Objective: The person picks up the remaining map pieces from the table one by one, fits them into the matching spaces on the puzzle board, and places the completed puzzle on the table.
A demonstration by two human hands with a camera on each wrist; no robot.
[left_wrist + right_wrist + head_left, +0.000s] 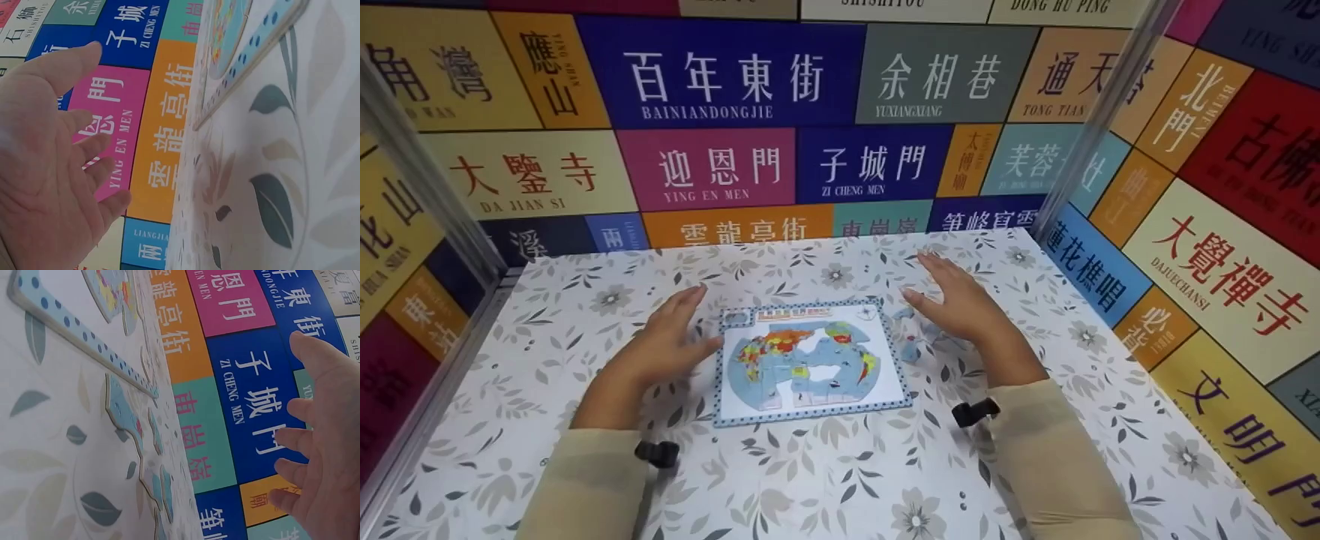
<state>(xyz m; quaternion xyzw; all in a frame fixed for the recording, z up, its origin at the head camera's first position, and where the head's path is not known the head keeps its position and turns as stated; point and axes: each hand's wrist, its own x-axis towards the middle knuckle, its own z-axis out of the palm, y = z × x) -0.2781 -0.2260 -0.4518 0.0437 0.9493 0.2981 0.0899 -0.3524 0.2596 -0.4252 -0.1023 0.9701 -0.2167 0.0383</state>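
A world map jigsaw puzzle (pixel 889 341) with a blue dotted border lies flat on the table, partly filled with pieces; white gaps show within the map. At its left edge my left hand (pixel 656 352) is raised with fingers extended, its thumb near the border, holding nothing. Beyond the right edge, my right hand (pixel 952 300) hovers with straight fingers and an empty palm. Loose puzzle pieces (pixel 124 410) lie on the table beside the board, below my right hand; in the head view that hand partly hides them.
The table wears a white cloth (pixel 840 480) printed with grey leaves and flowers. Behind it and at both sides stand walls of coloured panels (pixel 720 75) with lettering. A black strap (pixel 975 412) sits at the right cuff, another black strap (pixel 657 453) at the left.
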